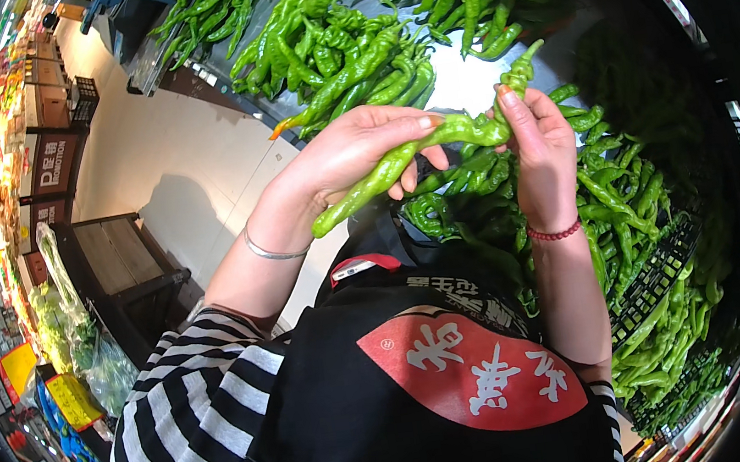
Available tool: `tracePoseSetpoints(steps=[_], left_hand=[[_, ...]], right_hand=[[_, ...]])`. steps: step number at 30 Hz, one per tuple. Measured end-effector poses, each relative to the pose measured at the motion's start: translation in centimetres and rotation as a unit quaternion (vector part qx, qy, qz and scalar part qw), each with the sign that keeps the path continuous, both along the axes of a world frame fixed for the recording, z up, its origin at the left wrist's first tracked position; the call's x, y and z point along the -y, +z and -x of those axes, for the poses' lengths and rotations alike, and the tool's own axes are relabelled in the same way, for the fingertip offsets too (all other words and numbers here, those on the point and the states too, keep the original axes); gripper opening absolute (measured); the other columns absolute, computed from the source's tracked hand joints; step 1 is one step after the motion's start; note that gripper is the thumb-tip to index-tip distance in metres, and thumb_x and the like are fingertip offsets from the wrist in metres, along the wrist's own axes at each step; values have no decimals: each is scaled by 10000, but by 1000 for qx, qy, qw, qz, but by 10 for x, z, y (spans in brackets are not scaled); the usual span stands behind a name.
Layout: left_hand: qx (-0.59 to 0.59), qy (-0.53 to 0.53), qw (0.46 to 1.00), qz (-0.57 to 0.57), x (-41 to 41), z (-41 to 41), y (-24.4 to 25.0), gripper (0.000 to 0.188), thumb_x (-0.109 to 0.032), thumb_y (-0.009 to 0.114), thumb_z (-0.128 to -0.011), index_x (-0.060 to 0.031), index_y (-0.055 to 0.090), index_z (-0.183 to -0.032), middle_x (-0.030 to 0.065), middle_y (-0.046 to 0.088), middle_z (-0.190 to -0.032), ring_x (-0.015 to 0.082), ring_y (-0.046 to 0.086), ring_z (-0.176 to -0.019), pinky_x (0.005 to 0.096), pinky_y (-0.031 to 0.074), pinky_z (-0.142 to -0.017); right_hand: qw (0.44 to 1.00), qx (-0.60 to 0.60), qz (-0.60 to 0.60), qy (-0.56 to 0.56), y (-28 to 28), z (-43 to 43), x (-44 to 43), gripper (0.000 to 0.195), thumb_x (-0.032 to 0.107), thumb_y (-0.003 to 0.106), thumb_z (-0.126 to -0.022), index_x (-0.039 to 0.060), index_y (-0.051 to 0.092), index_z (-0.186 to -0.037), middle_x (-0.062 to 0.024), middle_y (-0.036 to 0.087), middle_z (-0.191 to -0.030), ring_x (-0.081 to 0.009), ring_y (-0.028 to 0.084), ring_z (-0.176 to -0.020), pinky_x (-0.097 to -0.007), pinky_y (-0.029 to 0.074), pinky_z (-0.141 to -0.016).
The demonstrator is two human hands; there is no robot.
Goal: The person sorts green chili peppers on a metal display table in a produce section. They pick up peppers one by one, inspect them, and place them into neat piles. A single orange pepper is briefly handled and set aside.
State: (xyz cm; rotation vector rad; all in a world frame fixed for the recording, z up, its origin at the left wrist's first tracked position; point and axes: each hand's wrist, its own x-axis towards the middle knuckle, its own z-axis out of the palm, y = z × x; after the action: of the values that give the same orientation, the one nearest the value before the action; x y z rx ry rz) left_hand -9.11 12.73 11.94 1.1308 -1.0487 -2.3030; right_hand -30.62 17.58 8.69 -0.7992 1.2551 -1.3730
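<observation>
One long, twisted green pepper [468, 130] is stretched between my two hands, above a bare, bright patch of metal surface. My left hand [365, 138] pinches its middle between thumb and fingers, and the smooth tip points down to the left. At the curled, wrinkled upper end, my right hand [537, 124] grips it with thumb and fingertips. Just beyond my left hand lies a heap of green peppers [335, 62], one with an orange tip. More green peppers [622, 200] lie to the right of my right wrist.
Black plastic crates [653, 279] with more peppers stand at the right. Pale floor [194, 155] runs along the left, past a dark wooden stand [120, 255]. Bagged leafy vegetables [106, 367] and lit shop shelves line the far left. A phone [354, 269] pokes out at my apron.
</observation>
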Motion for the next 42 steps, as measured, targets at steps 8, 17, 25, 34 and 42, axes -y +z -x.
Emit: tracePoseSetpoints(steps=[8,17,25,34,42], left_hand=[[-53,107,990,-79,16,-4,-10,372,-296,566,-988,-21,557,-1238,140,705,-976,82,584,-561,189,488,-464],[-295,246,915,-125,31,-23,-37,372,-219,523,-1010,9,476,-1301,224,627,-1184,233,707,-887,317,633,-721],[-438,245,833,-232,37,-32,-18,449,-196,496,-1012,97,385,-1335,201,594,-1200,242,699,-954,335,642,-771],[15,402,831,385,48,-71,22,372,-214,633,-966,-30,595,-1288,5,676,-873,34,566,-658,162,465,-580],[436,110,591,669,61,-94,-40,434,-250,732,-857,-222,642,-1281,60,532,-780,213,556,-661,344,485,-614]], right_hand=[[998,-11,-67,-6,-22,2,-19,352,190,589,-987,18,544,-1291,-53,653,-1135,-115,609,-940,-231,473,-720],[985,42,-160,56,-79,0,-77,238,185,558,-993,50,603,-1183,-68,671,-1058,-139,635,-833,-243,491,-661],[981,88,-170,32,-91,8,-84,227,183,576,-984,41,607,-1158,-86,670,-1023,-152,639,-798,-258,495,-635],[977,90,-189,48,-84,4,-83,232,167,560,-981,22,590,-1159,-84,663,-1009,-152,632,-792,-263,489,-664],[977,89,-190,43,-88,3,-85,192,128,567,-965,37,621,-1126,-78,674,-1005,-149,637,-786,-266,488,-651]])
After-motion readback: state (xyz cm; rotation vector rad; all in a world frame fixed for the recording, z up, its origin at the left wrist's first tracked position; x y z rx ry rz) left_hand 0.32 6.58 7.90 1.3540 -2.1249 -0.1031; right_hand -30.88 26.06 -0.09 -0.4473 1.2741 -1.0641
